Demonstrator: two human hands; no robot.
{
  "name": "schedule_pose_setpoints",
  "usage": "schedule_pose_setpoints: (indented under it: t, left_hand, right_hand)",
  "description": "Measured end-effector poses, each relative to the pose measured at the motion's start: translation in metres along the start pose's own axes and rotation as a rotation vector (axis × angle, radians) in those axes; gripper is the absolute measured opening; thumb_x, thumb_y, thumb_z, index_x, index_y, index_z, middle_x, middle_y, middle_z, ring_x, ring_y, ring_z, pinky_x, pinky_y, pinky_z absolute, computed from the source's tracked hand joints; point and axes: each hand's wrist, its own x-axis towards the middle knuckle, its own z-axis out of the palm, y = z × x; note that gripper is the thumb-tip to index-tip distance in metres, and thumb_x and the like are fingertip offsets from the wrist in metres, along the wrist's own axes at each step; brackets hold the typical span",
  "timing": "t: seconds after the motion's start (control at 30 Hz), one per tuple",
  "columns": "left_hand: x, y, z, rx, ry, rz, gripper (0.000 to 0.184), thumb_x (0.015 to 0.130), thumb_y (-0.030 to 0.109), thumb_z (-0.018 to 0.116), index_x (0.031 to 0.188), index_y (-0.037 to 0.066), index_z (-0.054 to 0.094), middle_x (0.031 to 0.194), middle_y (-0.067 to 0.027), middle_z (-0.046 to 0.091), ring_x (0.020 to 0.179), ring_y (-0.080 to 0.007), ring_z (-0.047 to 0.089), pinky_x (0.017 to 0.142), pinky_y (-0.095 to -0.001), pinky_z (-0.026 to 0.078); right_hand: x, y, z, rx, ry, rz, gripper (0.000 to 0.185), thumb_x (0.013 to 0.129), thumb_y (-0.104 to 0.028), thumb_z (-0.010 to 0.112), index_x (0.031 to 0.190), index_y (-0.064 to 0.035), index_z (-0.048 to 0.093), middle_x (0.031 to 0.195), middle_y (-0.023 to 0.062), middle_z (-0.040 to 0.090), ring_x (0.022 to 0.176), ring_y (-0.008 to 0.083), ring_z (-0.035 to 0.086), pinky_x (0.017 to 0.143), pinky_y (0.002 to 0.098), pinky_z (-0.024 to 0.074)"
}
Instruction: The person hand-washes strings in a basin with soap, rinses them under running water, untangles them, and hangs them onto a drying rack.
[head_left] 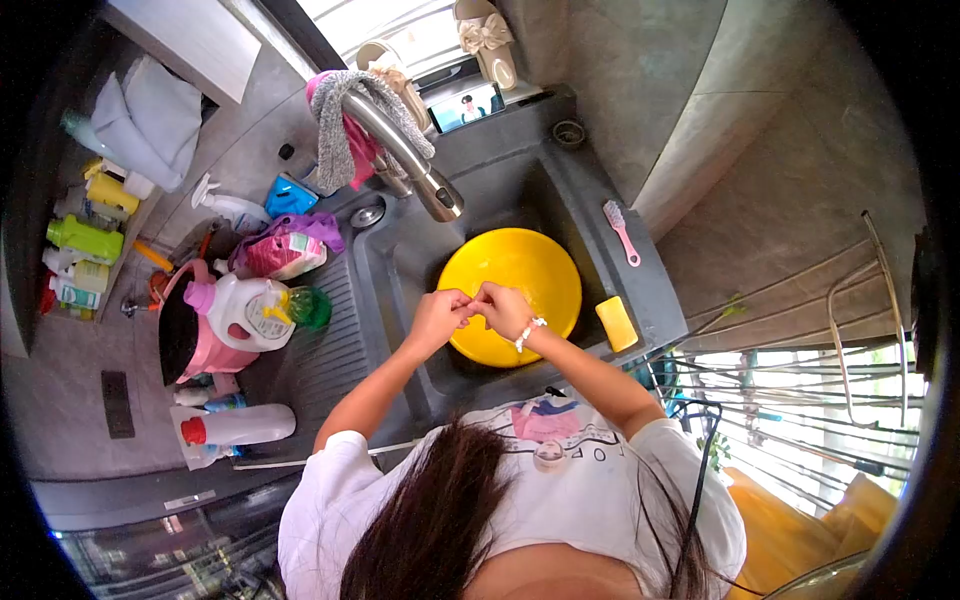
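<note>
Both my hands meet over the near left part of a yellow basin [540,285], which stands in a dark grey sink [400,290]. The fingers of my left hand [440,318] are pinched together. Against them, the fingertips of my right hand [503,310] are closed too. Anything between the fingertips is too small to make out. A beaded bracelet [530,333] circles my right wrist. Above the basin's far left side hangs the metal faucet [440,195], with a grey cloth [345,125] draped over it.
A yellow sponge [617,323] and a pink brush [622,235] lie on the right rim. Bottles, including a white jug [245,312], and a pink bucket [215,355] stand left. A phone [466,108] leans behind the sink. Right is a wire rack [840,330].
</note>
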Motion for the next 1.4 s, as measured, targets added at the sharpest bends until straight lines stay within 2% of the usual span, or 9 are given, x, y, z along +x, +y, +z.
schedule_pose_setpoints:
  t: [0.2, 0.4, 0.47, 0.57, 0.67, 1.0, 1.07, 1.17, 1.4]
  left_hand:
    - [0.003, -0.006, 0.009, 0.041, 0.114, 0.12, 0.024, 0.079, 0.023, 0.067, 0.082, -0.001, 0.063, 0.066, -0.0125, 0.065, 0.054, -0.0158, 0.063, 0.05, -0.0275, 0.048]
    - [0.005, -0.01, 0.008, 0.005, 0.028, -0.009, 0.026, 0.08, 0.025, 0.067, 0.084, -0.001, 0.063, 0.062, -0.0105, 0.063, 0.049, -0.0155, 0.06, 0.048, -0.026, 0.047]
    - [0.009, -0.025, 0.009, -0.24, -0.061, -0.129, 0.02, 0.08, 0.017, 0.067, 0.085, -0.002, 0.06, 0.069, -0.0073, 0.063, 0.055, -0.0122, 0.06, 0.05, -0.0248, 0.049]
    - [0.01, -0.035, 0.003, -0.529, -0.113, -0.233, 0.022, 0.079, 0.016, 0.068, 0.087, -0.002, 0.06, 0.075, -0.0067, 0.062, 0.061, -0.0133, 0.062, 0.054, -0.0244, 0.051]
    - [0.008, -0.027, -0.002, -0.596, -0.122, -0.258, 0.025, 0.078, 0.016, 0.07, 0.091, -0.002, 0.059, 0.078, -0.0065, 0.062, 0.064, -0.0131, 0.061, 0.057, -0.0236, 0.052]
    - [0.006, -0.033, 0.006, -0.582, -0.088, -0.261, 0.028, 0.076, 0.013, 0.072, 0.093, -0.005, 0.059, 0.076, -0.009, 0.063, 0.061, -0.0142, 0.062, 0.056, -0.0242, 0.053]
    - [0.005, -0.037, 0.01, -0.491, -0.059, -0.185, 0.028, 0.073, 0.013, 0.074, 0.089, -0.005, 0.06, 0.072, -0.009, 0.063, 0.058, -0.0136, 0.062, 0.053, -0.0237, 0.051]
    - [0.006, -0.043, 0.016, -0.377, -0.037, -0.141, 0.026, 0.072, 0.013, 0.075, 0.085, -0.004, 0.06, 0.069, -0.0088, 0.064, 0.056, -0.0129, 0.061, 0.051, -0.0233, 0.05]
    - [0.007, -0.032, 0.02, -0.304, 0.066, -0.059, 0.027, 0.072, 0.016, 0.075, 0.082, -0.004, 0.061, 0.067, -0.0087, 0.064, 0.055, -0.0121, 0.061, 0.05, -0.0236, 0.049]
  right_hand:
    - [-0.004, -0.005, -0.006, 0.085, 0.031, 0.047, 0.018, 0.082, -0.018, 0.062, 0.078, -0.0009, 0.058, 0.063, 0.0133, 0.063, 0.048, 0.0201, 0.061, 0.048, 0.0316, 0.0482]
    - [-0.005, -0.002, -0.005, 0.114, 0.031, 0.087, 0.018, 0.082, -0.017, 0.062, 0.077, -0.0007, 0.057, 0.063, 0.0127, 0.063, 0.048, 0.0182, 0.062, 0.047, 0.0303, 0.0477]
    - [-0.005, 0.0, -0.006, 0.135, 0.015, 0.132, 0.015, 0.083, -0.012, 0.062, 0.079, 0.001, 0.056, 0.066, 0.0106, 0.063, 0.051, 0.0143, 0.062, 0.046, 0.0259, 0.0464]
    - [-0.003, 0.011, -0.008, 0.191, 0.03, 0.114, 0.016, 0.082, -0.013, 0.063, 0.076, 0.0002, 0.056, 0.062, 0.0113, 0.062, 0.049, 0.0169, 0.062, 0.046, 0.0288, 0.0475]
    - [-0.001, 0.012, -0.008, 0.264, 0.04, 0.155, 0.016, 0.082, -0.013, 0.063, 0.076, 0.0008, 0.056, 0.064, 0.0115, 0.063, 0.05, 0.0167, 0.062, 0.046, 0.0286, 0.0478]
    - [-0.004, 0.009, 0.003, 0.137, 0.126, 0.218, 0.014, 0.083, -0.013, 0.062, 0.079, -0.0009, 0.056, 0.065, 0.0098, 0.063, 0.055, 0.0164, 0.063, 0.048, 0.0286, 0.0476]
    - [-0.004, 0.017, 0.009, -0.087, 0.259, 0.076, 0.014, 0.082, -0.016, 0.061, 0.079, -0.0038, 0.056, 0.067, 0.0095, 0.064, 0.059, 0.0215, 0.064, 0.052, 0.0325, 0.0479]
    - [-0.005, 0.016, 0.01, -0.135, 0.346, 0.045, 0.014, 0.081, -0.018, 0.062, 0.079, -0.0063, 0.056, 0.069, 0.0094, 0.064, 0.063, 0.0256, 0.063, 0.053, 0.0354, 0.0472]
    - [-0.008, 0.015, 0.012, -0.2, 0.329, 0.007, 0.014, 0.084, -0.021, 0.059, 0.083, -0.0075, 0.055, 0.073, 0.011, 0.064, 0.063, 0.03, 0.062, 0.055, 0.0405, 0.0472]
